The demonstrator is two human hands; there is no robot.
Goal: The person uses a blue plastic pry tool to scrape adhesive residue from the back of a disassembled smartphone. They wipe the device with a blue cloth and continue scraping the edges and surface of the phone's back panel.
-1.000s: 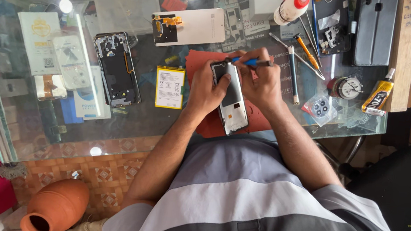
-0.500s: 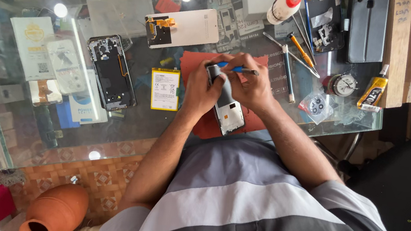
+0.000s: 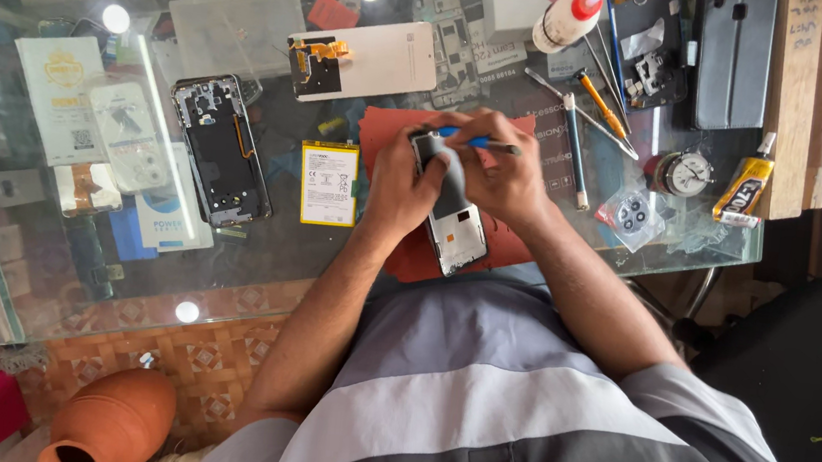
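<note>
The person is working at a glass surface (image 3: 257,266) whose near edge is running just in front of the torso; its right edge is ending beside a wooden strip (image 3: 794,97). Open glass is lying near-left of the hands, between the yellow battery (image 3: 328,184) and the near edge. The far and right parts are crowded: a white back cover (image 3: 367,59), a glue bottle with a red cap (image 3: 567,15), loose screwdrivers (image 3: 582,127), a small round gauge (image 3: 686,172) and a yellow adhesive tube (image 3: 743,189). A dark opened phone frame (image 3: 220,150) is lying well to the left.

The phone body (image 3: 454,205) is sitting over a red mat (image 3: 391,129), in the middle of the surface and close to the near edge. Its long axis is running far-left to near-right, the lower end pointing toward the torso and tilting slightly right.

The left hand (image 3: 398,182) is wrapping its grip closed around the phone's left side, fingers curling onto the upper end. The right hand (image 3: 502,174) is closing its grip on a blue-handled tool (image 3: 475,141), thumb and fingers pinching it, the tool lying roughly crosswise over the phone's far end. Whether the tip is touching the phone cannot be told.
</note>
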